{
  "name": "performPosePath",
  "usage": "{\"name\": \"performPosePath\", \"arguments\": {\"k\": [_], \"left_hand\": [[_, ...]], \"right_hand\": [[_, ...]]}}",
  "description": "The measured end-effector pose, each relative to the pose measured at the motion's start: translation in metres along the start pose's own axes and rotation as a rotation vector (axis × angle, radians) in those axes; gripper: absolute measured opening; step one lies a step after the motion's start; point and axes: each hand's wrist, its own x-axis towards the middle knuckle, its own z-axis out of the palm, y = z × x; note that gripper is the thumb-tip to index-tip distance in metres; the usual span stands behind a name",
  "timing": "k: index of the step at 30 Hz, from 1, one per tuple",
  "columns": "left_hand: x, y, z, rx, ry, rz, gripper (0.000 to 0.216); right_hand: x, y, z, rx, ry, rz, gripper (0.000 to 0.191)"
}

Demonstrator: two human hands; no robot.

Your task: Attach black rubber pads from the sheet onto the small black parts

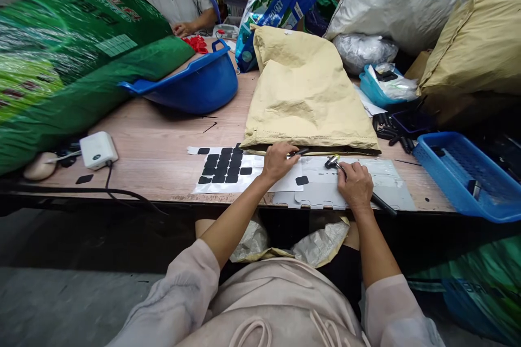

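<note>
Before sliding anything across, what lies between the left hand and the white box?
In the head view, a white sheet bearing black rounded squares lies between the left hand and the white box.

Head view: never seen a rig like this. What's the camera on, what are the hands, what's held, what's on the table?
There's no robot. One head-worn camera looks forward and down at the wearer's own bare hands. The left hand holds a small dark part by the near edge of a yellow bag. The right hand grips a hammer over a grey board. Also on the table: a white sheet with black patches, a blue basin and, far right, a blue basket. Across the table is another person's hand.
</note>
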Motion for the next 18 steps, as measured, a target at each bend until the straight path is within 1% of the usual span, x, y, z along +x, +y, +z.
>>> {"name": "performPosePath", "arguments": {"k": [2, 4, 6, 10, 14, 16, 18], "left_hand": [[-0.017, -0.002, -0.002, -0.067, -0.077, 0.038, 0.014], [-0.031, -0.005, -0.001, -0.126, -0.141, 0.041, 0.013], [-0.039, -0.007, 0.004, -0.165, -0.151, 0.013, 0.014], [-0.040, -0.005, 0.013, -0.180, -0.113, -0.072, 0.015], [-0.036, -0.001, 0.013, -0.180, -0.134, -0.134, 0.013], [-0.036, 0.000, 0.012, -0.188, -0.157, -0.148, 0.015], [-0.036, 0.001, 0.009, -0.199, -0.176, -0.159, 0.016]], "right_hand": [[0.000, 0.000, 0.000, -0.004, -0.011, 0.006, 0.027], [0.000, 0.000, 0.000, -0.010, -0.018, 0.010, 0.027], [0.000, 0.001, 0.000, -0.013, -0.015, 0.010, 0.027], [0.002, 0.005, -0.001, -0.010, -0.014, 0.003, 0.029], [0.003, 0.006, -0.006, 0.022, -0.012, -0.034, 0.029], [0.001, 0.000, -0.011, 0.084, 0.027, -0.039, 0.030], [-0.003, -0.012, -0.015, 0.181, 0.079, -0.034, 0.032]]}}
